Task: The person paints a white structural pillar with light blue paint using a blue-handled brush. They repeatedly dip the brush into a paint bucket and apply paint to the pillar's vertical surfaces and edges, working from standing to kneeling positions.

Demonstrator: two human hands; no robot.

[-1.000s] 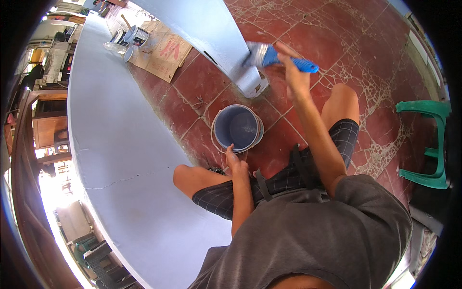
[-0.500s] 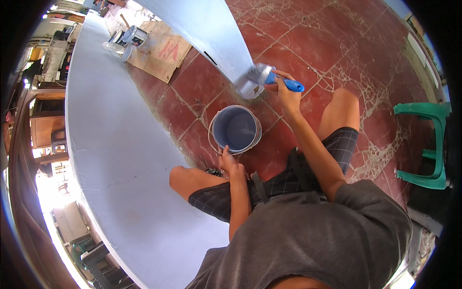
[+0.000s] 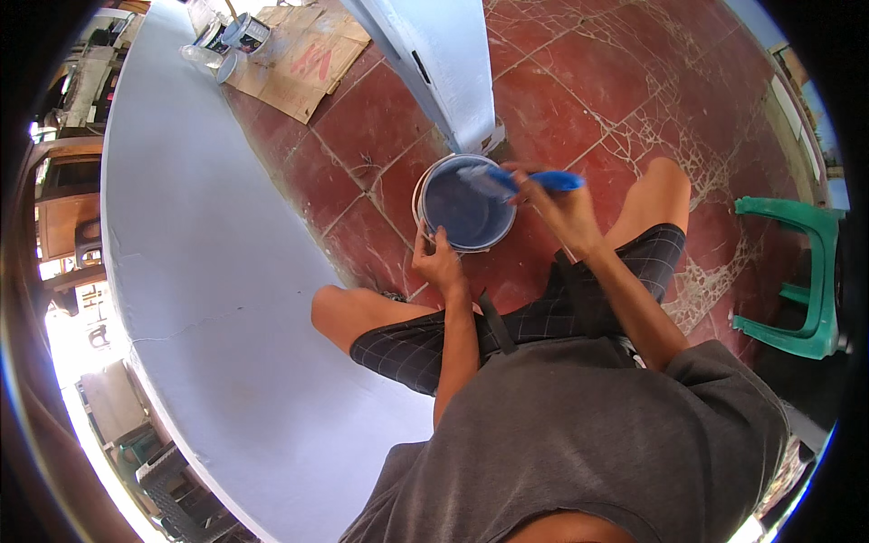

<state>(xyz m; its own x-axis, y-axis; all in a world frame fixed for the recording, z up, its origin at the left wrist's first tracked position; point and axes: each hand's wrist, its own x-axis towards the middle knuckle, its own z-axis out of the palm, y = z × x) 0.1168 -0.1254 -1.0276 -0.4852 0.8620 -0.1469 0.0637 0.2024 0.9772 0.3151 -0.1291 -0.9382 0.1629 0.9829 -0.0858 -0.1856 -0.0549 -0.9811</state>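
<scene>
The right hand is clamped around the blue handle of one paintbrush, whose blurred bristle end lies over the open mouth of the single paint bucket. The left hand grips the bucket's rim at about six o'clock, fingers curled over the edge. The bucket stands on the red tiled floor just ahead of the person's knees, and the paint inside looks grey-blue.

At twelve o'clock from the bucket, almost touching it, rises one pale painted post. From nine o'clock round to seven a long pale painted wall curves along the floor's edge. At eleven o'clock, well apart, lies one flat sheet of cardboard, with two small containers at its far corner; what is in them is too small to tell. At three o'clock, well apart beyond the right knee, stands one green plastic stool.

The person crouches in dark checked shorts and a grey shirt, two bare knees flanking the bucket.
</scene>
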